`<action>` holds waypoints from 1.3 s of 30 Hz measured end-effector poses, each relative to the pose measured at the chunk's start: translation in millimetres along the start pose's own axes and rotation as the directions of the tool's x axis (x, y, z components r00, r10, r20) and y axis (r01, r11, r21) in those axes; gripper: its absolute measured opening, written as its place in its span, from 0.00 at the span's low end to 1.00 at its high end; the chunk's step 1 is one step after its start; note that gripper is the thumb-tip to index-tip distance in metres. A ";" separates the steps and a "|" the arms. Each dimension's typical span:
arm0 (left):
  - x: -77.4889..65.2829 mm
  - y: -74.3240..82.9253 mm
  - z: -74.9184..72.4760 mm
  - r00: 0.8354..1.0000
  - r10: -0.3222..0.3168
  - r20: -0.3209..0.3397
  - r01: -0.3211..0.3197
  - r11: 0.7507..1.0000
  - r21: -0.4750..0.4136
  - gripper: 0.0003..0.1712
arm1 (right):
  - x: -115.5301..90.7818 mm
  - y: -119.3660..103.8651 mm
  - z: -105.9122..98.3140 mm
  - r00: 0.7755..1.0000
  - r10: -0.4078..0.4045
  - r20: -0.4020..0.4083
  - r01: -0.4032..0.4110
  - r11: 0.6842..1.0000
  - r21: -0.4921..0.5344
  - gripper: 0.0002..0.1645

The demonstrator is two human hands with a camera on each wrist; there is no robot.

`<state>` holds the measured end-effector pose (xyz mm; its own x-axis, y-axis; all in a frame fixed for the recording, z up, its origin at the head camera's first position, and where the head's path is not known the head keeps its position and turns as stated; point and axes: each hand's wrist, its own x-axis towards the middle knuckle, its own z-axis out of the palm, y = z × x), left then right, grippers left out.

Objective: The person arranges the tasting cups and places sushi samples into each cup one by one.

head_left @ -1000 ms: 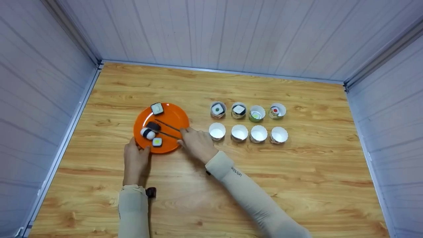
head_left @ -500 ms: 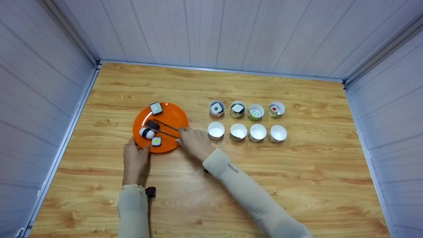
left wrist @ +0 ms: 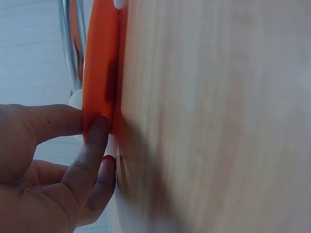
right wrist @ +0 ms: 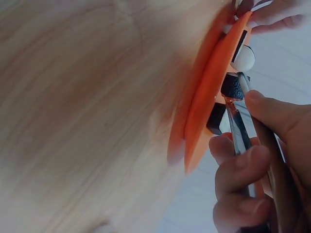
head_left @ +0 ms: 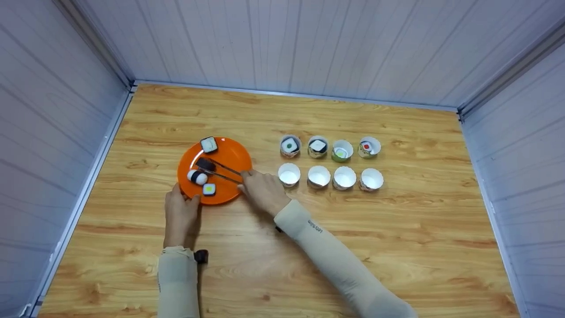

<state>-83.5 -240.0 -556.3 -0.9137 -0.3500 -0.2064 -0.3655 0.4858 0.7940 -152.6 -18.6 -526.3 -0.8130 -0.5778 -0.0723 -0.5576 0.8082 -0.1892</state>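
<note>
My left hand (head_left: 182,216) pinches the near-left rim of a round orange plate (head_left: 234,154), the thumb on its upper side and fingers at its edge in the left wrist view. My right hand (head_left: 265,191) grips metal tongs (head_left: 227,178) over the plate's right side. Their tips stand apart around a dark toy sushi piece (head_left: 205,165); the right wrist view shows a serrated tip right at this dark piece (right wrist: 232,87). Close by lie a white piece with a black band (head_left: 197,177) and a yellow-centred roll (head_left: 209,189). A square roll (head_left: 209,145) sits at the far rim.
Right of the plate, paper cups stand in two rows. Each back-row cup, such as the leftmost cup (head_left: 290,152), has a sushi roll in it. The front-row cups, like this near cup (head_left: 289,175), show white insides. Pale panels (head_left: 282,48) enclose the wooden table (head_left: 419,221).
The dark sushi piece has shifted slightly toward the plate's far side and turned between the tong tips, away from the banded piece. The left hand stays at the rim.
</note>
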 end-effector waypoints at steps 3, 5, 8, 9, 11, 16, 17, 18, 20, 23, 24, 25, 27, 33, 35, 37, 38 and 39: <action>0.6 0.2 -0.6 1.000 -0.007 0.006 0.007 1.000 0.002 0.25 | -7.9 4.5 -9.1 1.000 0.004 -0.005 -0.004 1.000 0.010 0.23; 1.0 0.2 -1.0 1.000 -0.012 0.011 0.012 1.000 -0.001 0.25 | -15.4 8.1 -15.7 1.000 0.004 -0.021 -0.003 1.000 0.022 0.24; 1.3 1.1 -1.3 0.999 -0.026 0.023 0.026 1.000 -0.008 0.26 | -30.6 15.0 -25.4 0.997 -0.020 -0.070 0.022 0.999 0.025 0.25; 1.1 1.5 -1.3 0.999 -0.034 0.028 0.034 0.999 -0.008 0.27 | -36.4 18.0 -28.5 0.995 -0.033 -0.095 0.035 0.999 0.018 0.26; 0.8 1.6 -1.2 0.998 -0.045 0.033 0.045 0.999 -0.006 0.29 | -49.0 25.0 -34.0 0.988 -0.061 -0.145 0.063 0.998 0.005 0.26; -0.6 0.2 -0.3 1.000 0.002 0.012 -0.002 1.000 -0.004 0.28 | -83.9 47.5 -45.3 0.968 -0.073 -0.242 0.077 0.997 0.008 0.22; -0.8 -0.2 -0.2 1.000 0.015 0.007 -0.015 1.000 -0.005 0.27 | -90.9 52.5 -46.9 0.965 -0.063 -0.254 0.069 0.998 0.013 0.22; -1.0 -0.5 -0.2 1.000 0.026 0.002 -0.026 1.000 -0.005 0.26 | -97.5 57.7 -48.0 0.963 -0.054 -0.265 0.059 0.998 0.011 0.22; -1.5 -0.6 -0.4 1.000 0.031 0.000 -0.031 1.000 -0.003 0.26 | -110.2 67.7 -50.3 0.960 -0.034 -0.278 0.038 0.999 0.010 0.22; -1.7 0.7 -0.5 1.000 0.007 0.013 -0.007 1.000 -0.002 0.28 | -128.7 82.2 -53.1 0.957 0.004 -0.291 -0.001 1.000 0.009 0.23; -1.8 1.0 -0.6 1.000 0.000 0.016 0.000 1.000 0.000 0.28 | -134.6 86.7 -54.0 0.957 0.019 -0.290 -0.016 1.000 0.014 0.23; -1.8 1.2 -0.5 1.000 -0.005 0.019 0.005 1.000 0.000 0.29 | -140.3 91.3 -54.6 0.957 0.033 -0.290 -0.029 0.999 0.019 0.23; -1.9 2.1 -0.7 0.999 -0.021 0.030 0.021 1.000 0.000 0.29 | -150.5 99.9 -54.5 0.954 0.065 -0.292 -0.060 0.998 0.027 0.22; -1.7 1.8 -2.0 0.999 -0.043 0.032 0.042 0.999 0.006 0.30 | -163.5 115.8 -50.6 0.950 0.114 -0.291 -0.121 0.993 -0.008 0.25; -1.6 2.1 -2.1 0.998 -0.050 0.036 0.050 0.999 0.004 0.30 | -163.9 118.1 -48.9 0.950 0.112 -0.291 -0.122 0.992 -0.015 0.25; -1.7 2.9 -2.0 0.997 -0.057 0.043 0.057 0.998 0.000 0.31 | -163.9 119.9 -46.6 0.950 0.105 -0.294 -0.117 0.993 -0.022 0.25; -1.5 3.1 -1.9 0.997 -0.060 0.046 0.060 0.998 -0.002 0.31 | -163.8 120.4 -45.7 0.950 0.102 -0.296 -0.113 0.993 -0.022 0.24; -1.5 3.3 -1.9 0.997 -0.061 0.048 0.062 0.998 -0.004 0.31 | -163.7 120.6 -45.1 0.950 0.098 -0.297 -0.110 0.994 -0.024 0.24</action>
<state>-83.0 -239.4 -552.2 -0.8970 -0.3403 -0.2820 -0.4204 0.4602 0.7820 -94.3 178.6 -493.2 -0.8767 -0.4357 0.2038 -0.4685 0.8696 -0.1561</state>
